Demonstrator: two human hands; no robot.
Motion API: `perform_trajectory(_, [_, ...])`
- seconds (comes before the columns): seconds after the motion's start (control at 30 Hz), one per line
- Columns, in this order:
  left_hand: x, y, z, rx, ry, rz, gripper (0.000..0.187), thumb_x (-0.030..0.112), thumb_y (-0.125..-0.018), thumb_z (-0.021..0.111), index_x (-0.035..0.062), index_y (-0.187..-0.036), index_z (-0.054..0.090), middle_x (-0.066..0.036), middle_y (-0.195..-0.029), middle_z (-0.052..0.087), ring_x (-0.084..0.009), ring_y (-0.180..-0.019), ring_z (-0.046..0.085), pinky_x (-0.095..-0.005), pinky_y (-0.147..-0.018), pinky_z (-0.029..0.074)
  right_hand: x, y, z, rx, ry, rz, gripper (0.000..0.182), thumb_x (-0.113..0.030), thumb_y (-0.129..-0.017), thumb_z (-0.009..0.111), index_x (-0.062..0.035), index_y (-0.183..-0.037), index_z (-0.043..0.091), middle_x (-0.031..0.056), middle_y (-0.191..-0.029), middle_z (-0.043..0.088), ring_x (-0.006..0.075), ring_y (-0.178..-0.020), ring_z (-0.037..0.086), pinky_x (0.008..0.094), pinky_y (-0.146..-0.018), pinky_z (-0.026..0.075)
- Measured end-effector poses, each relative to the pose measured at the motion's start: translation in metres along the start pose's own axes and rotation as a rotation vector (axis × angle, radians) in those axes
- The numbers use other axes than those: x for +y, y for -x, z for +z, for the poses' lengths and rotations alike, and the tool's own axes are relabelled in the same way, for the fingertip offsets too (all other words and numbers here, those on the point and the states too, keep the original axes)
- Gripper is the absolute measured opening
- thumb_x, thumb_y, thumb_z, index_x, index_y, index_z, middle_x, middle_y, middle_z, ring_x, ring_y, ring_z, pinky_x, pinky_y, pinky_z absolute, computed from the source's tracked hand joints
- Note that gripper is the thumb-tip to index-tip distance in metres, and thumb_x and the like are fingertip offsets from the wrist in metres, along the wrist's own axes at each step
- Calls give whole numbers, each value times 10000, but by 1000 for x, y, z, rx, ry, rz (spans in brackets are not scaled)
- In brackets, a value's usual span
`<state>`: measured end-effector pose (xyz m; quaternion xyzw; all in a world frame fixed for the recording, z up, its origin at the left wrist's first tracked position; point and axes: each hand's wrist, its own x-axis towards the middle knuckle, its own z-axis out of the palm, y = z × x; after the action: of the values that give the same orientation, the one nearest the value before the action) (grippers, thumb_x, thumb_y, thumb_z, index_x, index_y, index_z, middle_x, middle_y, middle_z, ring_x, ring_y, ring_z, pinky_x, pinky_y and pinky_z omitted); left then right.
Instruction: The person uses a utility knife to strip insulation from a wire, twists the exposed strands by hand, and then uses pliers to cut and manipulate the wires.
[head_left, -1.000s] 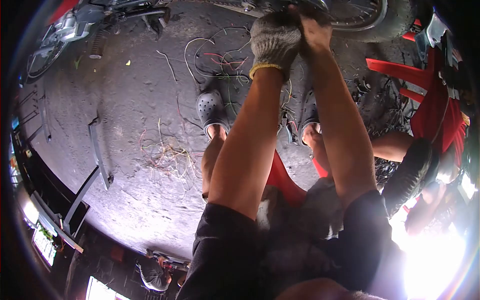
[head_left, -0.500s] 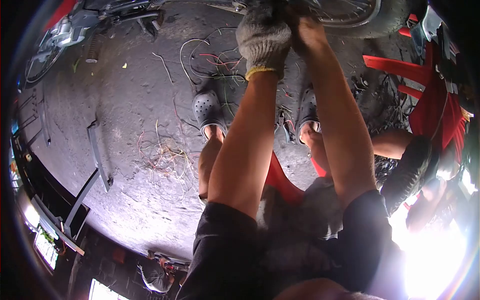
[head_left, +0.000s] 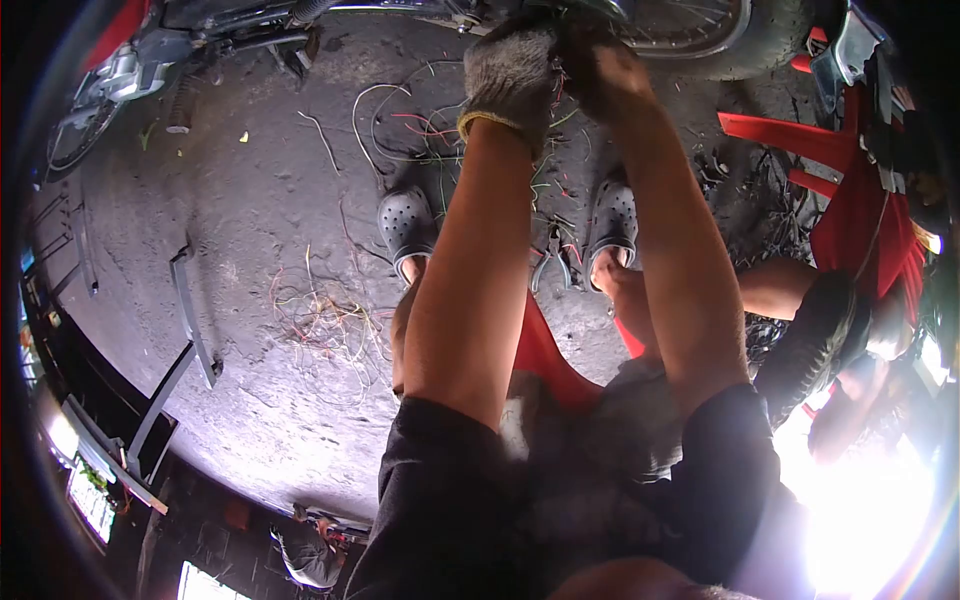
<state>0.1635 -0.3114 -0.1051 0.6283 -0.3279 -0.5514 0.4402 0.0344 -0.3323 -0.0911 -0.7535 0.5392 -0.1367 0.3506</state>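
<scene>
My left hand, in a grey knit glove with a yellow cuff, is closed close to the motorcycle at the top of the view. Right beside it, my bare right hand has its fingers curled in, near the spoked wheel. Small reddish bits show between the hands, but what they grip is too dark and hidden to make out. Loose wires lie on the ground left of my gloved hand. Below the hands, a pair of pliers rests between my feet.
A tangle of cut wires is on the floor at left, beyond my grey clog. Bent metal bars stand farther left. Red panels and a black tyre are at right. Another motorcycle part occupies the upper left.
My gloved left hand has shifted slightly left and down, opening a small gap from the right hand. The pliers on the floor show more fully now.
</scene>
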Motion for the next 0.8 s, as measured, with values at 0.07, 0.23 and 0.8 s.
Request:
perform_trajectory(0.07, [-1, 7, -3, 166, -997, 562, 317, 175, -803, 611, 169, -1120, 622, -99, -1098, 635, -302, -1026, 587, -400, -848, 481, 20, -2, 12, 288, 21, -338, 314, -311, -957, 450, -81, -954, 664, 108, -795, 652, 236, -717, 606, 351, -672, 466])
perform_trajectory(0.23, [-6, 5, 2, 257, -1001, 717, 249, 189, -779, 614, 178, -1023, 664, -98, -1026, 659, -268, -927, 646, -372, -773, 525, 14, -12, 13, 317, -252, -11, 231, -240, -890, 544, -82, -989, 681, 89, -872, 688, 189, -789, 654, 293, -703, 500])
perform_trajectory(0.8, [-1, -4, -4, 300, -739, 744, 281, 211, -836, 473, 62, -964, 674, -138, -980, 672, -316, -876, 620, -399, -776, 478, -28, -2, 2, 598, -126, -267, 136, 15, -737, 575, 17, -843, 660, 193, -790, 663, 323, -773, 669, 322, -670, 497])
